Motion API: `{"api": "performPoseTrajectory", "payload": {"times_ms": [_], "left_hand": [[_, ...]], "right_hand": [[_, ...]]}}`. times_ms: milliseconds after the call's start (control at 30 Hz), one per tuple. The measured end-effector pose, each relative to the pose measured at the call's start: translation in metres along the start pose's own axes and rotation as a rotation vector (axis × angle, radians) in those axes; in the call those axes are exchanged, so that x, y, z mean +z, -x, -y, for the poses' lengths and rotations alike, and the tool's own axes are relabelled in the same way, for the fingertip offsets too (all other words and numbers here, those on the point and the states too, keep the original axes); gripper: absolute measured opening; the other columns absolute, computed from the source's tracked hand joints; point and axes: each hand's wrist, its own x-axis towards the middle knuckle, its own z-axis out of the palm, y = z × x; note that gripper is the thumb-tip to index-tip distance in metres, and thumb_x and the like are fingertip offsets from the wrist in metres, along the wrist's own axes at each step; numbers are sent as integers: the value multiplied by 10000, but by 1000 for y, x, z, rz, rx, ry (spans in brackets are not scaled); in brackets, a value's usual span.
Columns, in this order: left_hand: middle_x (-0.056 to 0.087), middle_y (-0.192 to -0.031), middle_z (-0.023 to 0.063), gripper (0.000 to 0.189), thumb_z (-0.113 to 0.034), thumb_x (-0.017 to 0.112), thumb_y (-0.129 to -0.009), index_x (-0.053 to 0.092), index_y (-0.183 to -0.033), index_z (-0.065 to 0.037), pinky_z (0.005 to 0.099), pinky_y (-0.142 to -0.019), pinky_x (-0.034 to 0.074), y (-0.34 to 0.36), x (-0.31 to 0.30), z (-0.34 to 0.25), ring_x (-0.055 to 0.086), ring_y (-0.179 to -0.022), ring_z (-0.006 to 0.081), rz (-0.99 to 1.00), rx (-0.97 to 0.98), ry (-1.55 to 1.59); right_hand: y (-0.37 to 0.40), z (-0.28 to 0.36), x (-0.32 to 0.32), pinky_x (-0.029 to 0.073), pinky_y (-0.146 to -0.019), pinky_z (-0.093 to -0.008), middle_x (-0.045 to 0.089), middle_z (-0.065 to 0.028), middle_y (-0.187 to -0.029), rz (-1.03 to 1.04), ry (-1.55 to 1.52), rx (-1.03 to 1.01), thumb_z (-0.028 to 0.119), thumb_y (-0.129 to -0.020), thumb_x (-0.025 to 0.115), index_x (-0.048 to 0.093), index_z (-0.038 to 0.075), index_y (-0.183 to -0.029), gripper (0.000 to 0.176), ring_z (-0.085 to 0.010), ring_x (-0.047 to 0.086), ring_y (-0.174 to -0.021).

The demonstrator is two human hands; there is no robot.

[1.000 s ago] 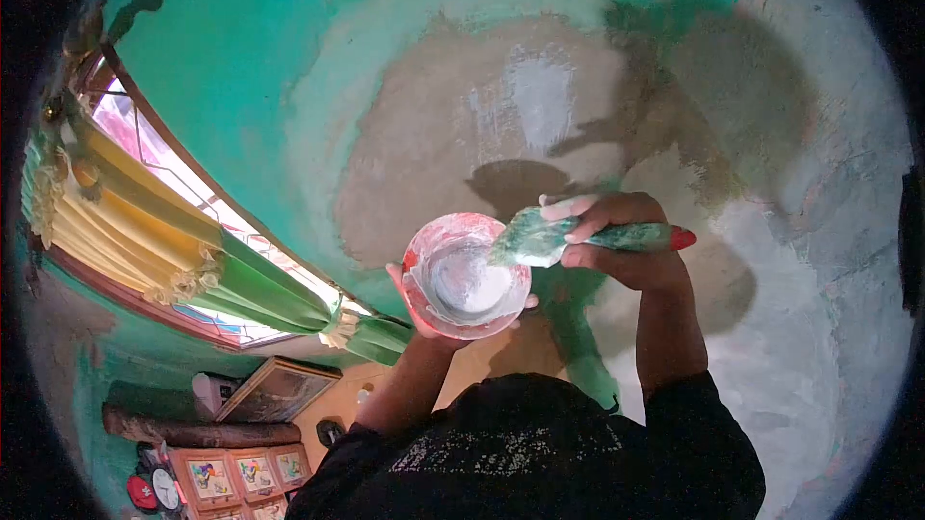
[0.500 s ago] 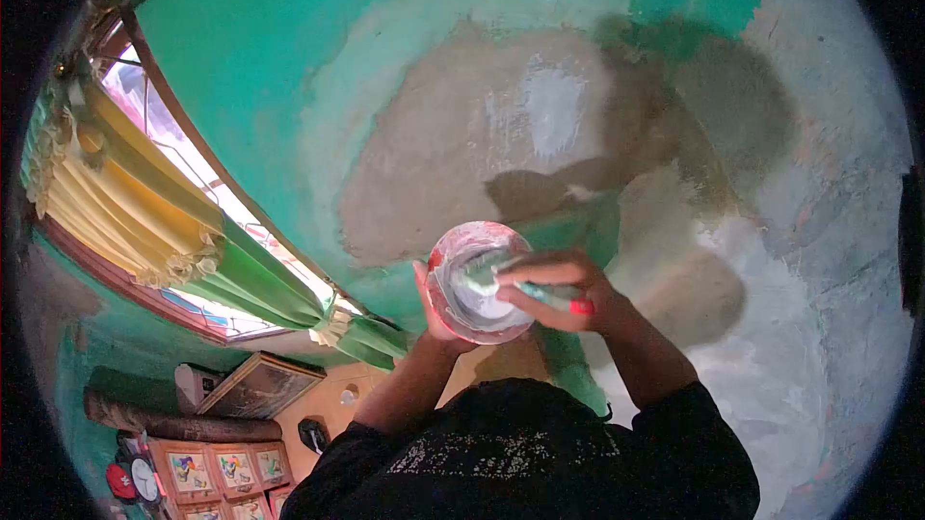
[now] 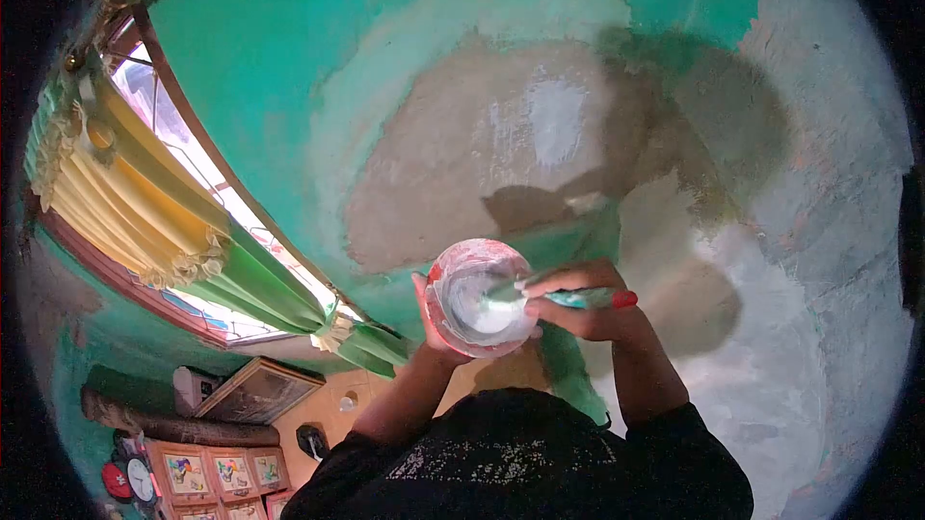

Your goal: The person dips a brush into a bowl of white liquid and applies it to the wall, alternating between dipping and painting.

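Observation:
My left hand is wrapped round the outer left side of a red bowl, with the thumb up along its wall. White paint-like paste coats the inside and smears the rim. In my right hand is a paintbrush with a teal handle and a red end. Fingers and thumb pinch it near the head, which dips into the bowl and touches the white stuff. The brush head is blurred. Both hands are in front of my chest, close to the wall.
Ahead stands a green wall with a bare grey-brown patch and a white smear. Whitish plaster covers the right. On the left are a curtained window, a framed picture and a wooden cabinet.
My right hand has drawn back to the right and turned the brush, so more of its handle shows. The bowl sits slightly lower in view, still in my left hand.

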Motion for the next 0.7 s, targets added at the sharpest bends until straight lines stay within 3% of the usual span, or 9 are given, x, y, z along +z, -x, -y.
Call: {"api": "performPoseTrajectory", "payload": {"times_ms": [100, 167, 233, 300, 367, 433, 500, 600, 700], "left_hand": [[342, -1507, 179, 1128, -935, 278, -727, 249, -1515, -129, 723, -1000, 357, 1, 1, 0, 416, -1315, 452, 29, -67, -84], [356, -1500, 178, 1110, -926, 279, -739, 268, -1508, -125, 682, -1022, 368, 4, -5, -2, 432, -1307, 432, 74, -50, 52], [392, -1476, 185, 1098, -914, 275, -756, 295, -1497, -104, 573, -1065, 386, 4, -10, -6, 466, -1289, 389, -282, 120, -530], [396, -1474, 188, 1097, -917, 304, -746, 305, -1492, -112, 559, -1087, 368, 4, -5, -7, 453, -1297, 391, -320, 99, -622], [401, -1469, 192, 1104, -917, 302, -746, 305, -1490, -102, 543, -1091, 370, 8, -6, -6, 456, -1295, 388, -243, 93, -450], [406, -1463, 196, 1118, -915, 268, -755, 295, -1491, -74, 525, -1075, 392, 7, -14, -4, 477, -1283, 380, -37, 102, -23], [405, -1466, 188, 1120, -920, 272, -748, 294, -1492, -83, 529, -1077, 391, 4, -13, 0, 463, -1296, 380, 6, 94, -27], [388, -1478, 184, 1121, -927, 279, -737, 282, -1499, -104, 577, -1062, 392, 2, -7, 4, 445, -1305, 401, -52, 66, -124], [359, -1494, 186, 1120, -935, 273, -726, 258, -1509, -134, 654, -1026, 389, 2, 2, 6, 433, -1302, 434, -38, 9, -110]], "right_hand": [[-3, 4, 15, 565, -745, -340, 727, -154, -909, -100, -11, -4, 127, -806, 769, 719, 47, -966, 185, -268, 722, -816], [-4, 6, 30, 565, -744, -343, 725, -152, -914, -96, -43, -37, 116, -809, 766, 714, 47, -966, 180, -268, 721, -816], [1, 6, 39, 564, -736, -346, 723, -149, -914, -29, -58, -120, 105, -810, 765, 705, 48, -973, 182, -265, 721, -811], [5, 3, 38, 561, -723, -348, 719, -149, -913, 16, -103, -164, 104, -809, 765, 695, 49, -987, 199, -267, 720, -807], [6, -2, 35, 557, -696, -351, 715, -145, -908, 91, -82, -220, 84, -800, 768, 679, 55, -1003, 224, -271, 718, -800], [7, -5, 23, 557, -693, -353, 715, -140, -904, 134, -117, -180, 72, -792, 773, 682, 62, -1003, 230, -273, 718, -798], [10, -2, 12, 555, -670, -344, 712, -128, -856, 146, -96, -67, 67, -780, 786, 691, 66, -985, 226, -260, 717, -778], [-2, 0, 10, 545, -648, -321, 701, -117, -787, -130, -44, -290, 92, -773, 805, 703, 57, -972, 226, -223, 710, -747], [-2, -8, -1, 542, -639, -298, 705, -89, -807, -27, -107, 12, 195, -815, 789, 718, 58, -1020, 257, -166, 697, -758]]}}
